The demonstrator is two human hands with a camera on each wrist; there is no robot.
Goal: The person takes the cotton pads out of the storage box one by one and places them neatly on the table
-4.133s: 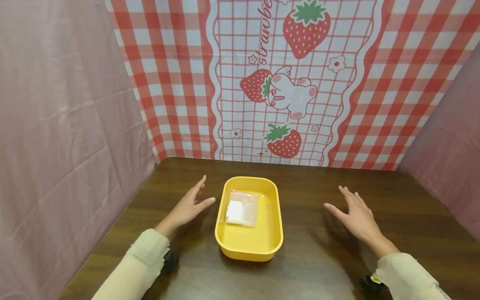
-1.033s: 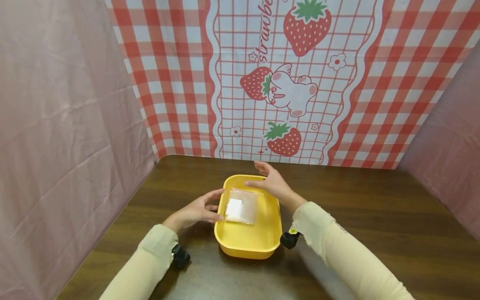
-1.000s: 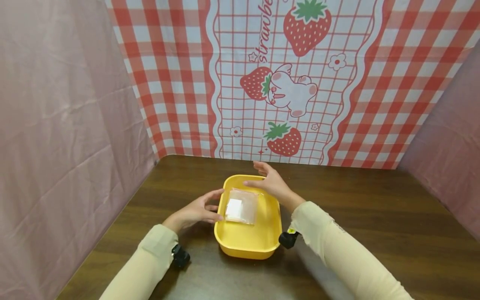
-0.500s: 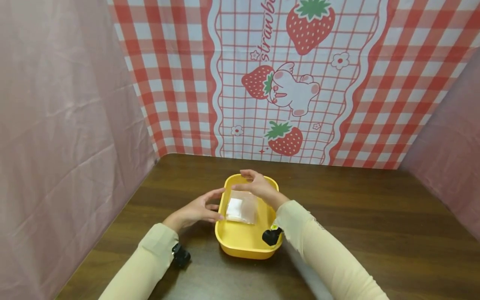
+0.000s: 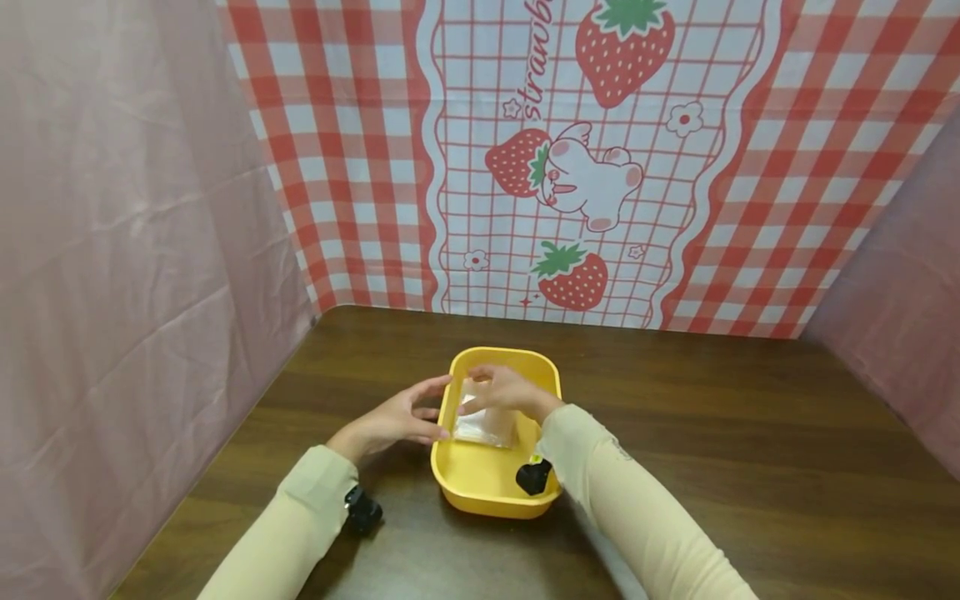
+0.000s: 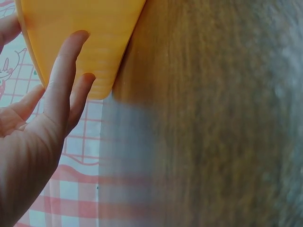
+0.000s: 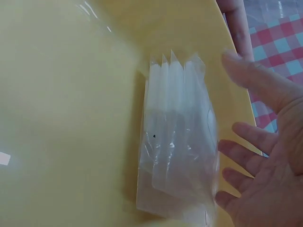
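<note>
A yellow plastic bin [image 5: 480,485] stands on the table. Inside it, toward the left, lies a small stack of clear plastic bags [image 7: 177,137] with white panels; several edges show in the right wrist view. My right hand [image 5: 512,393] reaches into the bin over the stack and partly covers it in the head view. Its fingertips are right at the bags' side in the right wrist view, thumb apart, nothing gripped. My left hand [image 5: 392,423] is at the bin's left side, its loosely spread fingers against the outer wall and rim.
The dark wooden tabletop [image 5: 712,433] surrounds the bin. A red-checked strawberry cloth [image 5: 562,167] hangs behind the table, with pink curtains [image 5: 135,292] at the sides. Black wrist cameras [image 5: 363,510] sit under both cuffs.
My right hand has come from the right side over the bin's far end, then down and left into it above the bags. My left hand has moved right to the bin's side.
</note>
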